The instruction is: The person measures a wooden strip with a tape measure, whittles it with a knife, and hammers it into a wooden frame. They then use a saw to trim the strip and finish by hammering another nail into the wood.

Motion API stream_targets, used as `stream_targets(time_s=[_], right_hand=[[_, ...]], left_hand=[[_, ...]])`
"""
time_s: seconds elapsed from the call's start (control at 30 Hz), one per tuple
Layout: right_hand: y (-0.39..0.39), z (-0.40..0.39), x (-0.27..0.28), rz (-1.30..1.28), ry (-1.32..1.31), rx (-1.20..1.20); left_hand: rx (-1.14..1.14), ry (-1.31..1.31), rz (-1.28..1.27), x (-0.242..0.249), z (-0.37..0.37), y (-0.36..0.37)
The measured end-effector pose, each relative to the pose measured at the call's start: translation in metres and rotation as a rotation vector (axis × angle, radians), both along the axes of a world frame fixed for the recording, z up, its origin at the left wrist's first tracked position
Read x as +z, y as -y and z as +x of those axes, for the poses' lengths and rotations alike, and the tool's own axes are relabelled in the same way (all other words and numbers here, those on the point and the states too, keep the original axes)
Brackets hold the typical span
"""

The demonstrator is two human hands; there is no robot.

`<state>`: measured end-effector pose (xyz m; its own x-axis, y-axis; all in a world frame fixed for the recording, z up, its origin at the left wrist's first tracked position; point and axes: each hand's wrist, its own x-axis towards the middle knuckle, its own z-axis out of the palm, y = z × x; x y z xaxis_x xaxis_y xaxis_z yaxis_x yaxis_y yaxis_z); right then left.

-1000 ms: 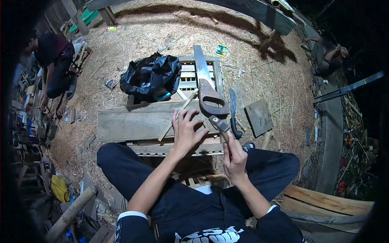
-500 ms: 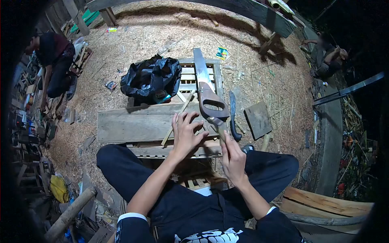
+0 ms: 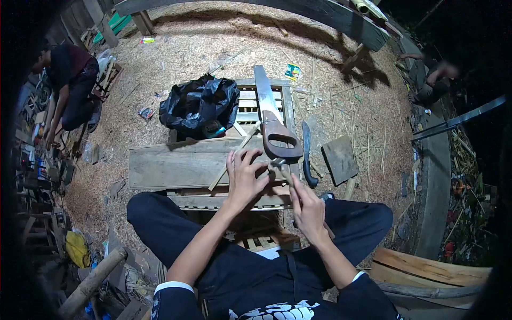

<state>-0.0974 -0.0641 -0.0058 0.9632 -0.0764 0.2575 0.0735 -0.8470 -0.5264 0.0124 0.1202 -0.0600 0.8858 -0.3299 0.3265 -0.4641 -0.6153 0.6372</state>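
Observation:
My right hand (image 3: pixel 308 209) is wrapped round a hammer (image 3: pixel 286 173), its head low beside the fingertips of my left hand. My left hand (image 3: pixel 245 175) is bent over a grey wooden plank (image 3: pixel 170 166), thumb and forefinger drawn together; whatever they pinch is too small or hidden to make out. A thin wooden strip (image 3: pixel 217 178) crosses the plank at a slant, partly behind my left hand. Just beyond the hammer lies a handsaw (image 3: pixel 282 140) with a brown handle. A dark-handled knife (image 3: pixel 306 154) rests right of the saw.
A black plastic bag (image 3: pixel 200 109) sits on the slatted wooden stand (image 3: pixel 288 101). To the right lies a square wooden board (image 3: pixel 340 159). Wood shavings cover the ground. One person (image 3: pixel 74 80) crouches at left, another (image 3: pixel 432 80) sits at far right. A long beam (image 3: pixel 256 12) spans the back.
The hammer head has come down from a raised position towards my left fingertips, with my right hand turning along. My left hand stays nearly in place.

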Motion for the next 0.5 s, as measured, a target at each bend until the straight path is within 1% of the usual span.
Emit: stream_targets(time_s=[0.03, 0.13, 0.17, 0.2, 0.3, 0.4, 0.43, 0.47, 0.5], right_hand=[[-0.004, -0.001, 0.006, 0.070, 0.029, -0.031], [-0.005, -0.007, -0.004, 0.063, 0.076, -0.012], [-0.002, -0.008, -0.003, -0.108, -0.172, -0.002], [-0.001, -0.008, -0.002, -0.108, -0.170, -0.005], [-0.005, -0.004, 0.008, 0.079, 0.012, -0.031], [-0.007, -0.008, -0.001, 0.074, 0.068, -0.033], [-0.004, -0.007, -0.002, -0.069, -0.157, -0.029], [-0.001, -0.008, -0.001, -0.069, -0.154, -0.034], [0.000, -0.005, 0.003, -0.019, -0.096, -0.034]], left_hand=[[-0.004, -0.017, 0.012, 0.000, -0.001, -0.001], [0.013, -0.029, 0.003, 0.000, -0.002, 0.001], [-0.002, 0.004, 0.029, -0.003, -0.001, -0.001], [-0.005, 0.006, 0.029, -0.004, -0.002, 0.000], [-0.002, 0.038, 0.004, -0.007, 0.000, -0.002], [0.001, -0.018, -0.011, -0.002, -0.001, 0.000], [-0.006, 0.010, 0.019, -0.006, 0.001, -0.001], [-0.011, 0.013, 0.019, -0.007, -0.001, -0.001], [-0.016, 0.011, 0.013, -0.005, 0.000, -0.001]])
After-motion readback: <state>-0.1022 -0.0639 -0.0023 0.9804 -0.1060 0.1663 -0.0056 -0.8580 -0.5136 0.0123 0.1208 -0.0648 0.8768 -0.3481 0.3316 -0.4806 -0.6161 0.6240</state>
